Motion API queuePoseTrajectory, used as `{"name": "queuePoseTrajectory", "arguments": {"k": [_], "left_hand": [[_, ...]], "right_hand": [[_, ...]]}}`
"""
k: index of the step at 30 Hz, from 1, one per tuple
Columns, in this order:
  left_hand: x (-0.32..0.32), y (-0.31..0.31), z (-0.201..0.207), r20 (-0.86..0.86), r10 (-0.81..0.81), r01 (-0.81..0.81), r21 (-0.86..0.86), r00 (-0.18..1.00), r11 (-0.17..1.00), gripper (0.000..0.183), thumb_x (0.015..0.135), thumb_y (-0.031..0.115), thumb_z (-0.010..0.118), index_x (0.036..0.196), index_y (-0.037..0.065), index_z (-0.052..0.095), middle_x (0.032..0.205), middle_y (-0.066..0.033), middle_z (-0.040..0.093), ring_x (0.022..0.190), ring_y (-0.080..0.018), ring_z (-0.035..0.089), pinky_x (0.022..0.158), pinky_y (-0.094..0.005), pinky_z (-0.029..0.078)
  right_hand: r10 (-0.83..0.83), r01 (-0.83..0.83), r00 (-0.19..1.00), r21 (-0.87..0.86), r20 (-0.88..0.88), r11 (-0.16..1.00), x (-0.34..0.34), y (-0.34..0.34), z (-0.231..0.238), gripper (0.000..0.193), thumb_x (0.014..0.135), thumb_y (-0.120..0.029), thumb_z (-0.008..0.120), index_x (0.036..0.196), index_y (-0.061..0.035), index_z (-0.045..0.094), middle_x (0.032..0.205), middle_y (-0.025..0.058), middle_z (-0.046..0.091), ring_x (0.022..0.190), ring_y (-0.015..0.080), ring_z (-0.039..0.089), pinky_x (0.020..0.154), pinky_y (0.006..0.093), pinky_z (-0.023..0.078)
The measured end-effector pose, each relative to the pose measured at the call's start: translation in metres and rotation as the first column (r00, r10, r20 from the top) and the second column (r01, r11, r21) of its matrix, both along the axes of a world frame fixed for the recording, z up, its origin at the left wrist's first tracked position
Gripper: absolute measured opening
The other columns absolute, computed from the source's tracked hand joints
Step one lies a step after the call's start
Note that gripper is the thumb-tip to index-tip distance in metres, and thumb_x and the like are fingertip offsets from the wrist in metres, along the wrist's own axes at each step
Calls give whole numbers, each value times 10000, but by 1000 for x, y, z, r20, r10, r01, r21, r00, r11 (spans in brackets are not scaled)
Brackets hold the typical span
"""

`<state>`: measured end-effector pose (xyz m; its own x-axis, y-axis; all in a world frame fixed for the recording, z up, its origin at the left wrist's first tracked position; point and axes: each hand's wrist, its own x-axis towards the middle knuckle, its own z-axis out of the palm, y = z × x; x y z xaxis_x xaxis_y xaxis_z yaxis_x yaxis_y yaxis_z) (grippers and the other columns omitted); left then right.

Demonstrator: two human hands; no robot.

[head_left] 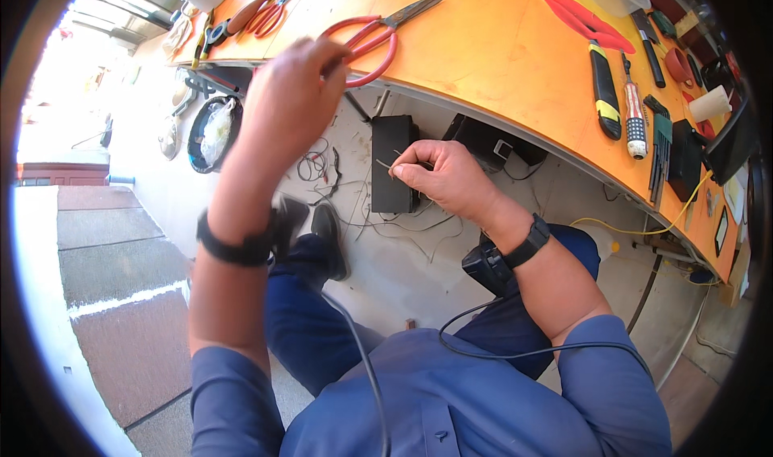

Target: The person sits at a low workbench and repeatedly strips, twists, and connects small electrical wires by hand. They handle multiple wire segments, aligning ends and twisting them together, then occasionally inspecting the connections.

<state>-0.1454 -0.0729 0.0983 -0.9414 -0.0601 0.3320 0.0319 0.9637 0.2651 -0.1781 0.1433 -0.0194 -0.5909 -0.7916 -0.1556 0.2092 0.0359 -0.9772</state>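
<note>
My left hand [294, 95], slightly blurred, is at the front edge of the orange table with its fingers curled at the handles of red-handled scissors [385, 32]. The scissors' blades point away to the right over the tabletop. Above my lap, my right hand [445, 175] is closed, thumb against forefinger, on a thin short piece of wire [384, 165] whose ends poke out on the left. The rest of that wire is hidden by the fingers.
Right on the orange table [483, 34] lie a yellow-black utility knife [604, 90], a screwdriver [634, 119] and hex keys [662, 147]. Far left are pliers [268, 18]. Below stand a black box [393, 167], loose wires [322, 167] and a black basket [216, 135].
</note>
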Motion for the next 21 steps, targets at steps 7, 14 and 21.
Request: {"name": "queuePoseTrajectory", "arguments": {"k": [7,14,21], "left_hand": [[103,44,-54,-69,-45,54,141,997,989,179,808,38,719,983,72,703,1020,-89,658,922,-304,647,775,-398,541],[129,39,-95,-41,68,-58,213,997,975,121,786,30,722,880,75,660,897,-71,635,831,-275,636,692,-376,528],[138,28,-115,9,136,-134,211,991,968,121,771,31,721,838,74,630,822,-79,609,785,-299,624,674,-395,519]], "right_hand": [[100,-101,995,26,29,995,15,-16,-7,183,932,-189,709,923,-7,707,726,-55,601,679,16,482,594,219,425],[222,-210,971,130,-86,969,30,-34,-11,187,925,-177,705,906,9,706,727,-30,622,696,31,500,619,241,449],[245,-206,951,201,-190,958,42,-46,-20,194,922,-170,681,918,24,697,678,32,604,663,60,492,613,261,450]]}}
